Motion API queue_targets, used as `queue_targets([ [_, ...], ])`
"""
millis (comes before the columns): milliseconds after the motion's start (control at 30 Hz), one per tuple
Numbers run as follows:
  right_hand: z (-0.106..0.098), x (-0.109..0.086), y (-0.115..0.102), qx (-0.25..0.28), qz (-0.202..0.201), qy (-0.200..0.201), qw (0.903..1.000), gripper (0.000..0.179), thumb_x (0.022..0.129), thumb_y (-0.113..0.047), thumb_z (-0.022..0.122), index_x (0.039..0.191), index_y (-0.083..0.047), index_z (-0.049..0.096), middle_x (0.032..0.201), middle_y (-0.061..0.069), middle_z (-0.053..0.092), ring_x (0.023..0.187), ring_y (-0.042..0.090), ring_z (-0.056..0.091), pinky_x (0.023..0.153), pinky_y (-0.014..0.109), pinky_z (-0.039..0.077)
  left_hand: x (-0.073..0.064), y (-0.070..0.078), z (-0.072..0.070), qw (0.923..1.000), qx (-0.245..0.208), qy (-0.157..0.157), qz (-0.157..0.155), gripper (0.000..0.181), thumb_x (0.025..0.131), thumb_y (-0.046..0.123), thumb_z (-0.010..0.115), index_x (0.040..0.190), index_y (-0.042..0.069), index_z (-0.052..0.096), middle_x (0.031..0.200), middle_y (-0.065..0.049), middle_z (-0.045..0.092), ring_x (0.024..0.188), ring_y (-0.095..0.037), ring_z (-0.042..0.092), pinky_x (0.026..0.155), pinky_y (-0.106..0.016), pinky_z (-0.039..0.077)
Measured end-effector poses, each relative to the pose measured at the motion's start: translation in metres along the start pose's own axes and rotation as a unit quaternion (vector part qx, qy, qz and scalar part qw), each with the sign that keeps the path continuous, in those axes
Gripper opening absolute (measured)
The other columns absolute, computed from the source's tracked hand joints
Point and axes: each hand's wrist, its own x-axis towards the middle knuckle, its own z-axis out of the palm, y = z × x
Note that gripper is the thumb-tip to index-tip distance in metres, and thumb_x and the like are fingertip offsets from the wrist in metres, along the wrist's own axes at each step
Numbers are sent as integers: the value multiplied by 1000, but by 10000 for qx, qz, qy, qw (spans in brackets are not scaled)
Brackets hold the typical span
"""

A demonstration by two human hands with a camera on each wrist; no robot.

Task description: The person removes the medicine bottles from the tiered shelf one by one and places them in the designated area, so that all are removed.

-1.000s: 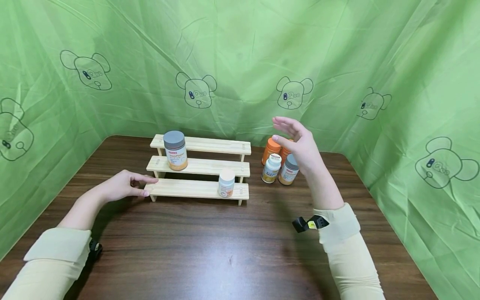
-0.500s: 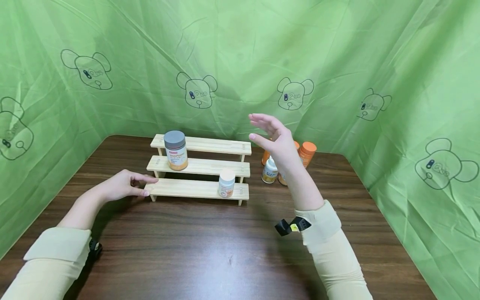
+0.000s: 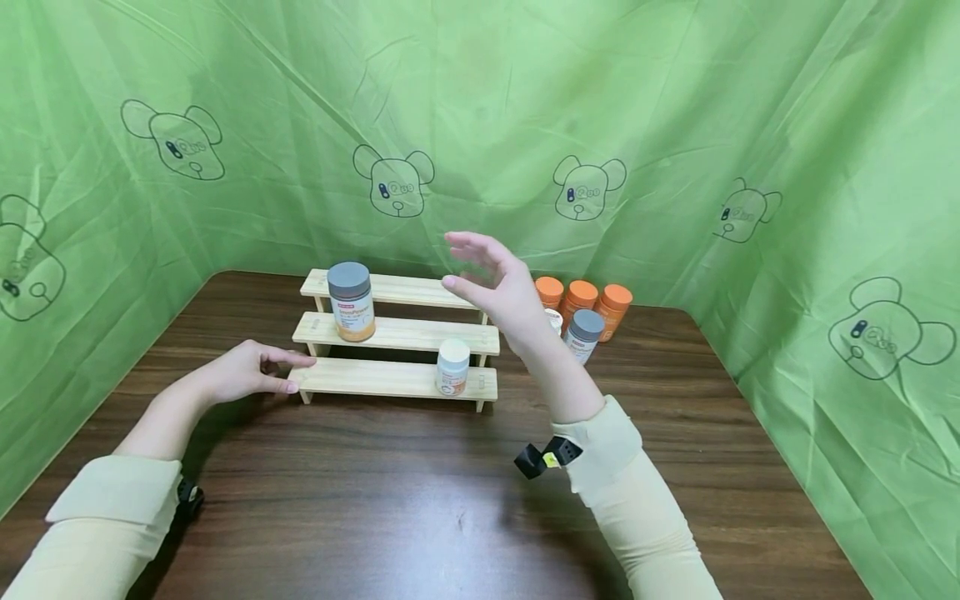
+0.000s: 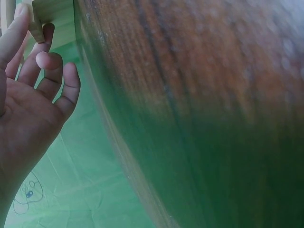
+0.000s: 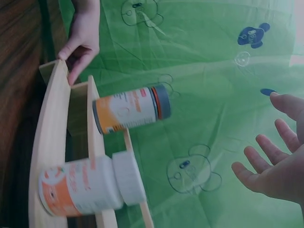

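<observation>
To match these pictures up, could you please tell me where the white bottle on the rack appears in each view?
Head: the white bottle is just below picture centre, near the right end of the front shelf.
Left wrist: not in it.
Right wrist: the white bottle is at lower left.
Shared landmark: the left hand pinching the rack.

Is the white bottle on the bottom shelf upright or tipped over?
Upright: in the head view, the white bottle stands base-down on the bottom shelf, with its white cap uppermost.
</observation>
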Motion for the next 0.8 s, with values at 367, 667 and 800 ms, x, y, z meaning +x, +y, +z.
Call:
queue_targets([
  [367,38,5,-4,-309,503,-367,9976,53,83,-8,71,132,-11,53,135,5,53,126,21,46,102,32,39,-1,1,0,10000,-45,1,19,49,76,35,77,121,18,67,113,-5,66,77,-11,50,71,-22,39],
  [667,60,18,28,-373,713,-616,9949,54,82,-19,74,131,-23,54,132,-8,53,125,11,45,103,40,37,-3,3,-1,10000,-11,-18,85,48,77,35,76,121,18,67,117,-8,65,87,-13,52,76,-24,41],
  [800,71,20,35,-392,811,-561,9944,55,80,-22,77,130,-28,55,131,-14,52,125,9,44,102,39,39,-2,2,-1,10000,-27,-18,84,48,77,34,76,121,16,66,114,-7,66,82,-11,51,74,-24,41],
])
